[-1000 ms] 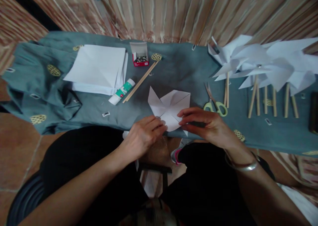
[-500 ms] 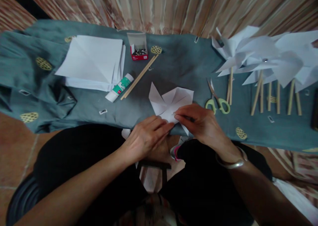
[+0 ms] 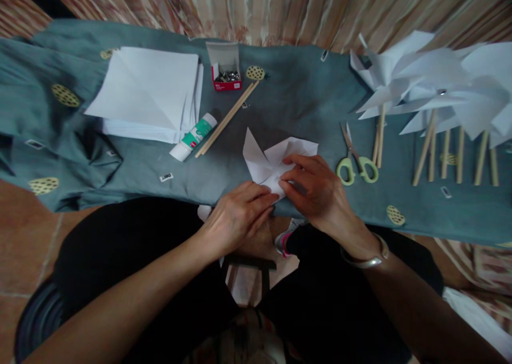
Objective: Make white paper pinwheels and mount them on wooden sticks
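Observation:
A partly folded white paper pinwheel point(image 3: 256, 160) lies at the near edge of the cloth-covered table, with pointed flaps sticking up at the far side. My left hand point(image 3: 239, 213) is closed on its near left corner, the fingers pressing together over the paper. My right hand point(image 3: 316, 189) bends over the right half. Its thumb and a finger pinch the paper near the middle, while the index finger is raised apart by the right flap. My palm and fingers cover the pinwheel's near right part. Green-handled scissors point(image 3: 357, 161) lie just right of my right hand.
On the left are a stack of white paper point(image 3: 148, 86) and a glue stick point(image 3: 194, 137). Two thin wooden sticks point(image 3: 227, 119) lie beside an open red box point(image 3: 226, 78) of small metal pieces. Several finished pinwheels on sticks point(image 3: 442, 100) rest at the right.
My right index finger has lifted from the paper's middle and moved toward the right flap. My left hand keeps its hold. The whole view has shifted slightly.

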`<control>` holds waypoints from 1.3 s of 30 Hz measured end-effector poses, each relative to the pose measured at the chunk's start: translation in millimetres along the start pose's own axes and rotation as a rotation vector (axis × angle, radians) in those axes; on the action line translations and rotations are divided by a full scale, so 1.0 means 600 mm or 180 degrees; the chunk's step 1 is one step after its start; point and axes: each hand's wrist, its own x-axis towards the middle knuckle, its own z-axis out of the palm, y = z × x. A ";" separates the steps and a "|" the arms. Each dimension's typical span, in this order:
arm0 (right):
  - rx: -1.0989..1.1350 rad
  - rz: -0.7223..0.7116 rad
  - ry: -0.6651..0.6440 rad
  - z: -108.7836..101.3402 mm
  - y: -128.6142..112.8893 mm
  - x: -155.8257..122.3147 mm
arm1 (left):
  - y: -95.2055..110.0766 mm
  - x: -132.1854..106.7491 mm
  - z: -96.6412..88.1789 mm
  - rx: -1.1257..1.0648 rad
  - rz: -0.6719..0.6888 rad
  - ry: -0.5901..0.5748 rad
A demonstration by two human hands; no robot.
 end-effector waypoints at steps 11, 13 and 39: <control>0.0101 0.0086 0.0046 0.004 0.000 -0.001 | 0.000 0.003 -0.002 -0.0055 -0.0122 -0.0109; 0.0155 0.0097 0.0069 0.006 0.001 -0.002 | 0.000 0.003 -0.003 -0.0059 -0.0115 -0.0111; -0.0097 -0.0146 0.0069 0.008 0.003 -0.007 | -0.001 0.005 -0.002 -0.0006 -0.0043 -0.0076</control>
